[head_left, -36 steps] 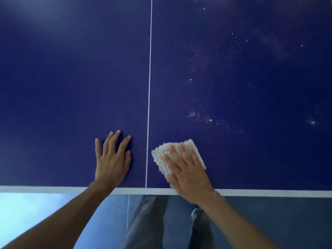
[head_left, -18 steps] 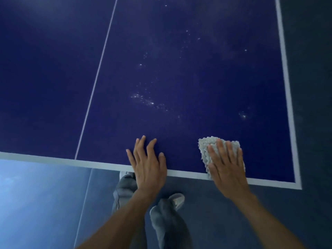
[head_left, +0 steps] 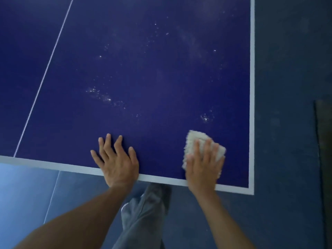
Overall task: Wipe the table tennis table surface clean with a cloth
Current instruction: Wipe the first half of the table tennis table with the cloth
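Nearer the table corner (head_left: 251, 191), the cloth (head_left: 197, 137)

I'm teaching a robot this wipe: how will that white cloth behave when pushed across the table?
Likely soft and floppy: the cloth has a nubby, folded pile. It probably bunches unless the right hand presses it flat.

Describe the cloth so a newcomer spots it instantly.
Find the blue table, then its near right corner where white border lines meet. Just inside, the right hand presses flat on a cloth. It alone is off-white and nubbly; the left hand lies bare.
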